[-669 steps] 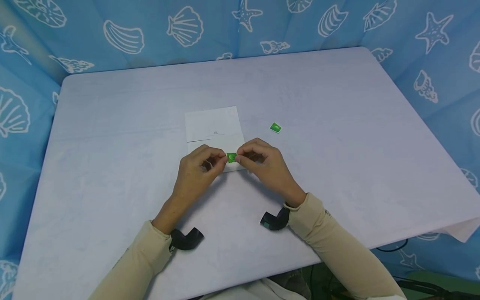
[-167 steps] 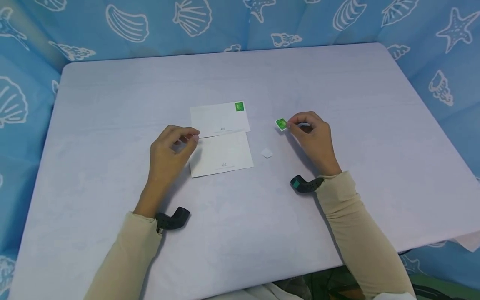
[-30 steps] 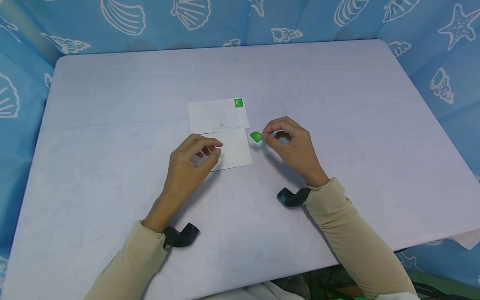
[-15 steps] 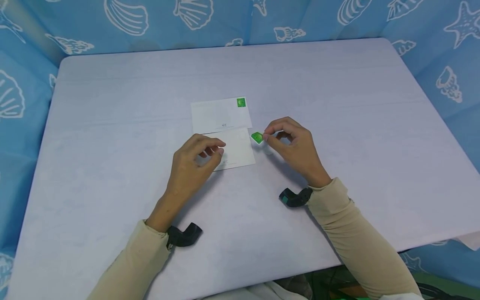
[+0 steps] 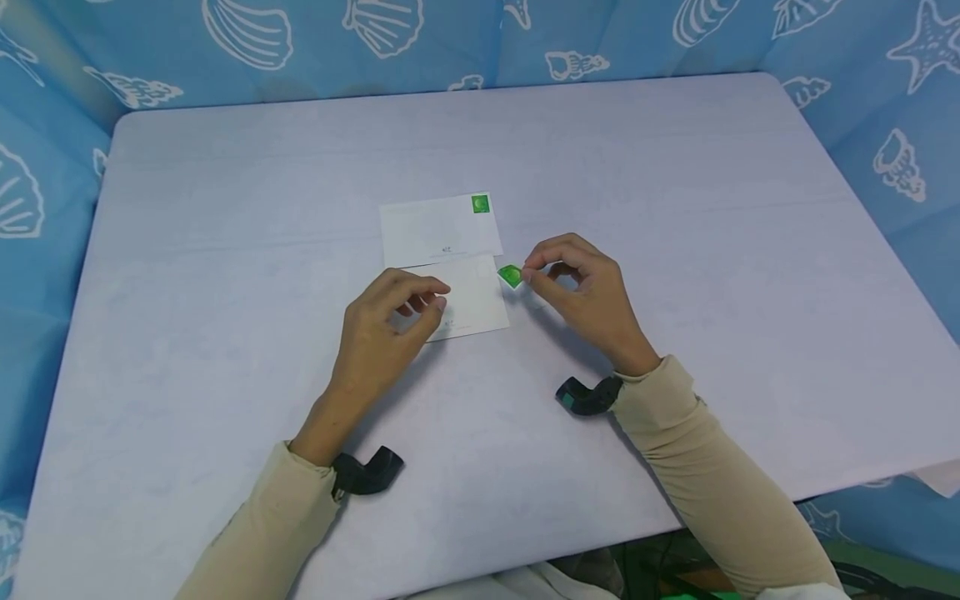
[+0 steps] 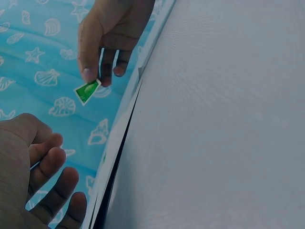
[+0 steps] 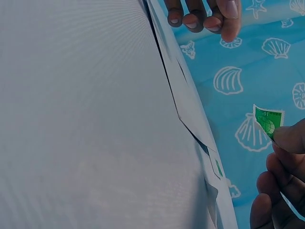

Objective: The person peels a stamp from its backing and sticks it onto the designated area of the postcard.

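My right hand pinches a green postage stamp by its right side, just above the table by the lower envelope's right edge. In the right wrist view the stamp looks slightly bent, and its white border shows. My left hand hovers over the left part of the lower white envelope, fingers loosely bent, holding nothing. That hand hides the envelope's left part. Directly behind it lies the upper white envelope, with another green stamp in its top right corner.
A small pale paper piece lies beneath my right hand, partly in shadow. The white-covered table has blue shell-patterned curtains around it. A dark wrist camera juts from the left wrist and another from the right.
Earlier, both hands held a stamp, and the upper envelope had none. A stamp now sits in its corner. Since then my right hand has brought another stamp leftward; in the last second both hands barely moved.
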